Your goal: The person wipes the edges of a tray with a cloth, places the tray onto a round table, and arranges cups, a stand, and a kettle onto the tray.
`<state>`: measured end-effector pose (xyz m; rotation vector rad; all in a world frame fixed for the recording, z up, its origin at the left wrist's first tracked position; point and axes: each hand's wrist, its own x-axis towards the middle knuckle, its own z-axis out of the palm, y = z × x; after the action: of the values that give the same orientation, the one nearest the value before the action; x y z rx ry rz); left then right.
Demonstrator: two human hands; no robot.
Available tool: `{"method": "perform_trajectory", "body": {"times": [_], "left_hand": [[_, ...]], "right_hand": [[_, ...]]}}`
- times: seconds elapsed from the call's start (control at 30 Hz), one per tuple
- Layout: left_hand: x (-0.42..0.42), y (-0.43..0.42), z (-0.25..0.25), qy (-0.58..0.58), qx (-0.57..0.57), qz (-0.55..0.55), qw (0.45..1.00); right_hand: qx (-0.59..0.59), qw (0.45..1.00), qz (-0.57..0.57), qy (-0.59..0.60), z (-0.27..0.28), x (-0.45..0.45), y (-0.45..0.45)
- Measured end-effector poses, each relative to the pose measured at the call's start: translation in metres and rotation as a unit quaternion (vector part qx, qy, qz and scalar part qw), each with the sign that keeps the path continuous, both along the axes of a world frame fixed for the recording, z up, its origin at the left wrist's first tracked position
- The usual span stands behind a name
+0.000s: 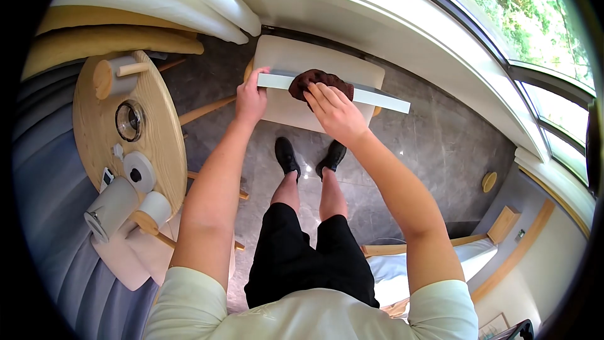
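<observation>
Grey tiled floor [434, 145] spreads below the window [503, 16]; from my head view, a white panel [380, 99] runs left to right above a cream seat [343, 60]. My left hand [251, 97] grips its left end. Nearer its middle, my right hand [338, 110] holds a dark brown cloth [307, 79] over the narrow edge, thumb hidden, panel extending rightward beyond those fingers.
</observation>
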<state>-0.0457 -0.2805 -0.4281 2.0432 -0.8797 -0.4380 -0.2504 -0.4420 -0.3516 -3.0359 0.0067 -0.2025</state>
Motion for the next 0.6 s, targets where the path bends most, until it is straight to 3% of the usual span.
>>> {"method": "perform_trajectory", "body": {"times": [0.6], "left_hand": [[-0.008, -0.001, 0.001, 0.015, 0.009, 0.022, 1.0]], "right_hand": [[0.006, 1.0, -0.011, 0.011, 0.003, -0.037, -0.013]]}}
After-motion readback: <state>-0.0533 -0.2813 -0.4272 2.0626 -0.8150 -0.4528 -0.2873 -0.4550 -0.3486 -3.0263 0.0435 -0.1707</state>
